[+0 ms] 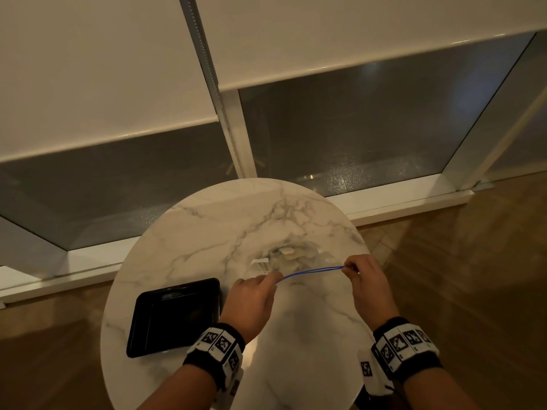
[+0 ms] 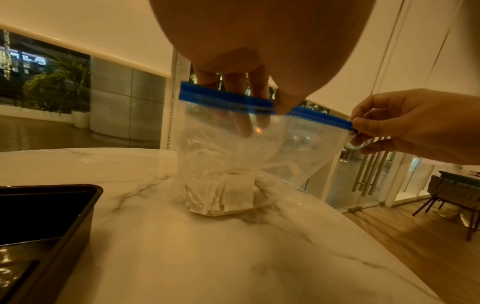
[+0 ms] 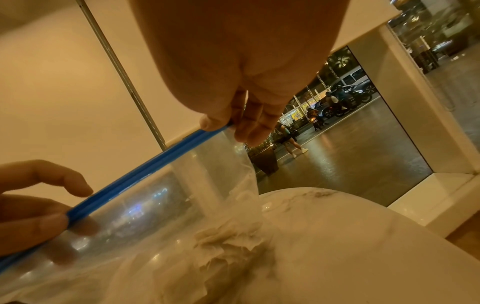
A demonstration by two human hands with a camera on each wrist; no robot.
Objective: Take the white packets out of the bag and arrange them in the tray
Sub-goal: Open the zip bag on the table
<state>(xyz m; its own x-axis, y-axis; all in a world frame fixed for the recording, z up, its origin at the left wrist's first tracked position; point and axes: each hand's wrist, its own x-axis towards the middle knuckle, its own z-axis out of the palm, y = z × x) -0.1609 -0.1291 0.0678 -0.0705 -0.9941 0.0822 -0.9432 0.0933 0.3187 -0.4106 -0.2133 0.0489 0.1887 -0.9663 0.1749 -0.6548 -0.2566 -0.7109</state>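
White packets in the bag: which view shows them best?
The left wrist view: the white packets sit piled at the bottom of the clear bag, edges distinct. The right wrist view shows them as a blurred crumpled heap; the head view shows only a small pale cluster.

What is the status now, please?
Both hands, left hand and right hand, pinch the bag at its blue strip. Packets inside. Tray holds no packets.

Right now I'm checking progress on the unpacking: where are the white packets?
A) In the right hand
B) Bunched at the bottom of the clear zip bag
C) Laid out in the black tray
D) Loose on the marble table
B: the white packets sit bunched at the bottom of the clear zip bag, which both hands hold by its blue strip; nothing shows in the black tray.
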